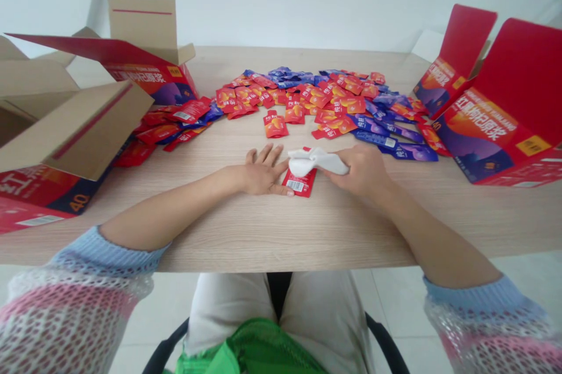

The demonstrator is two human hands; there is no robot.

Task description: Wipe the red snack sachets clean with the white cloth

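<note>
A red pouch [300, 186] with a barcode lies flat on the table in front of me, its upper part covered. My left hand [263, 174] rests palm down beside it, fingers spread, the thumb at the pouch's lower left edge. In my right hand [365, 170] is a white cloth or tissue [314, 161], gripped at one end, while its other end lies over the pouch. Just beyond, a single red pouch [275, 124] lies apart, near a wide heap of red pouches [346, 106] and purple pouches [408, 151].
Open cartons stand on both sides: a near left carton [39, 192], a far left carton [149, 78], a near right carton [492, 134] and a far right carton [439, 81]. More red pouches [162, 128] lie between the left cartons. The wooden table [263, 233] ends close to my lap.
</note>
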